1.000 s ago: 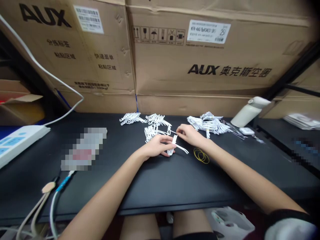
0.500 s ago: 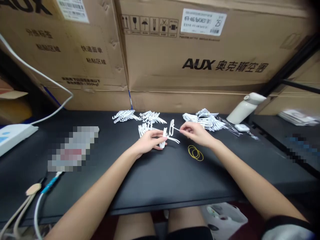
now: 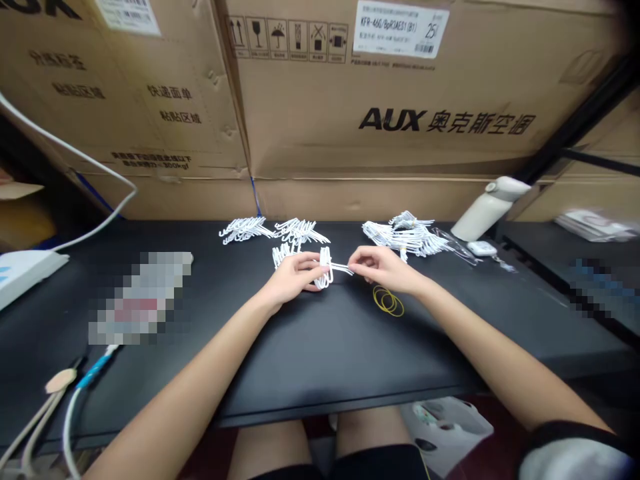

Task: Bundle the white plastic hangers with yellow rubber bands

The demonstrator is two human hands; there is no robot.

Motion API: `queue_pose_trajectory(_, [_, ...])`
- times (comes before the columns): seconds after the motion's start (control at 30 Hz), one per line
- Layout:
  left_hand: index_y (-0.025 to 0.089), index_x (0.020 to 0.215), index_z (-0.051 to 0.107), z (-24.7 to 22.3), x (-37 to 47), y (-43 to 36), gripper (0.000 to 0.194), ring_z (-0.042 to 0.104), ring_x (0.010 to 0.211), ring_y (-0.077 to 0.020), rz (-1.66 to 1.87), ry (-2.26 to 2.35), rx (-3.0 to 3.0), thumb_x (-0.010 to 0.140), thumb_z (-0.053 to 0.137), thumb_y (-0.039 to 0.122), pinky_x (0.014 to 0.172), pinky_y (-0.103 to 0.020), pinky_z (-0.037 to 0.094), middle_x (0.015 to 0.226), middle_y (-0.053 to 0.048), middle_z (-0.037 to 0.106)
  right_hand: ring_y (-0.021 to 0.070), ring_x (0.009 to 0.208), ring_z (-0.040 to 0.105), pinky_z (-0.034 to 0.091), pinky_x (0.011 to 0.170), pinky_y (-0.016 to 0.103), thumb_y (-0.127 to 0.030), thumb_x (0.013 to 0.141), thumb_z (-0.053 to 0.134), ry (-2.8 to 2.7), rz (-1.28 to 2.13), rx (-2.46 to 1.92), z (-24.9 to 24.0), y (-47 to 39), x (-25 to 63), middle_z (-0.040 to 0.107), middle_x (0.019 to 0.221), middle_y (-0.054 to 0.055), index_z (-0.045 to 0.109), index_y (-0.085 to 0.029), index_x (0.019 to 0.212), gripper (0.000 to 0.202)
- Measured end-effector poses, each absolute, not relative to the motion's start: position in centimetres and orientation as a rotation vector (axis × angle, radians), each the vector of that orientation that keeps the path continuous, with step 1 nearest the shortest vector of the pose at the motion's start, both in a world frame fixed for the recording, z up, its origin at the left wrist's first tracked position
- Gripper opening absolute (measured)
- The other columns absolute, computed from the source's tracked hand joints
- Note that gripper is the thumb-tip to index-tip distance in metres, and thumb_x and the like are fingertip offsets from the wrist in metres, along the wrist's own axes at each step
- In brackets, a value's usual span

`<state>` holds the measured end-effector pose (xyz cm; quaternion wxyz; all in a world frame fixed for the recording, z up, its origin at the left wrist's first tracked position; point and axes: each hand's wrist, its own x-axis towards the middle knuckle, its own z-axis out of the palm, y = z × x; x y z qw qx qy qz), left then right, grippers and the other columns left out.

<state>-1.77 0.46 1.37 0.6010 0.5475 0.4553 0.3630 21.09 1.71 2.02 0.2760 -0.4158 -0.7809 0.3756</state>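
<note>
Power strip (image 3: 27,273) and a pixelated slab (image 3: 145,293) occupy the left of the black tabletop (image 3: 320,360), which stretches from the slab past both hands, down to its front edge. White hook piles (image 3: 245,229) line the back near cardboard boxes (image 3: 300,147); yellow rings (image 3: 389,301) lie below the right wrist, a bottle (image 3: 487,210) at right rear. The hook previously held apart now meets the bundle. Left hand (image 3: 293,277) grips the white hook bundle (image 3: 325,270), loops upright; right hand (image 3: 383,268) pinches stem ends narrowly, knuckles up.
</note>
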Motion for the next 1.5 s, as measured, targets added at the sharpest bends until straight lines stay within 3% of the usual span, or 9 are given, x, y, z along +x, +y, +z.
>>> queue_pose_trajectory(0.2, [0.012, 0.110, 0.061, 1.4, -1.7, 0.5, 0.054, 0.066, 0.092, -0.0232, 0.878, 1.056, 1.229, 0.068, 0.077, 0.043, 0.075, -0.037, 0.059, 0.096, -0.011, 0.069, 0.0118, 0.058, 0.055, 0.046, 0.045, 0.022, -0.038, 0.082, 0.059, -1.994, 1.027, -1.137, 1.6, 1.9, 20.9, 0.058, 0.068, 0.002, 0.063, -0.015, 0.084, 0.023])
queue_pose_trajectory(0.4, [0.012, 0.111, 0.061, 1.6, -1.8, 0.5, 0.054, 0.064, 0.099, -0.0253, 0.852, 1.032, 1.218, 0.069, 0.077, 0.041, 0.078, -0.038, 0.059, 0.105, -0.013, 0.067, 0.0168, 0.081, 0.064, 0.054, 0.059, 0.027, -0.039, 0.081, 0.062, -1.937, 0.924, -1.074, 0.9, 1.8, 20.4, 0.065, 0.107, 0.012, 0.064, -0.015, 0.082, 0.024])
queue_pose_trajectory(0.57, [0.012, 0.111, 0.062, 1.6, -1.7, 0.5, 0.053, 0.064, 0.102, -0.0261, 0.840, 1.042, 1.204, 0.069, 0.077, 0.041, 0.080, -0.039, 0.058, 0.106, -0.014, 0.067, 0.0156, 0.062, 0.067, 0.055, 0.055, 0.027, -0.044, 0.079, 0.066, -1.744, 1.326, -1.046, 0.9, 1.7, 20.0, 0.071, 0.080, 0.009, 0.060, -0.014, 0.085, 0.031])
queue_pose_trajectory(0.8, [0.014, 0.114, 0.061, 1.5, -1.7, 0.6, 0.060, 0.065, 0.096, -0.0256, 0.902, 1.037, 1.277, 0.063, 0.081, 0.040, 0.075, -0.038, 0.058, 0.106, -0.013, 0.068, 0.0180, 0.065, 0.071, 0.056, 0.055, 0.026, -0.043, 0.070, 0.074, -1.603, 1.422, -1.047, 1.0, 1.8, 19.9, 0.074, 0.079, 0.010, 0.068, -0.013, 0.084, 0.034])
queue_pose_trajectory(1.23, [0.016, 0.111, 0.068, 1.4, -1.9, 0.2, 0.054, 0.068, 0.094, -0.0274, 0.763, 1.006, 1.377, 0.066, 0.078, 0.044, 0.069, -0.033, 0.057, 0.093, -0.011, 0.074, 0.0194, 0.073, 0.072, 0.054, 0.058, 0.025, -0.039, 0.076, 0.070, -1.777, 1.378, -0.981, 1.5, 1.6, 20.1, 0.074, 0.080, 0.009, 0.071, -0.013, 0.086, 0.028])
queue_pose_trajectory(1.5, [0.016, 0.106, 0.069, 1.5, -2.0, 0.3, 0.048, 0.067, 0.097, -0.0252, 0.747, 1.006, 1.391, 0.068, 0.077, 0.044, 0.075, -0.030, 0.054, 0.095, -0.011, 0.074, 0.0172, 0.069, 0.070, 0.053, 0.058, 0.025, -0.041, 0.076, 0.070, -1.791, 1.383, -0.959, 1.4, 1.5, 20.0, 0.073, 0.078, 0.008, 0.069, -0.012, 0.084, 0.030])
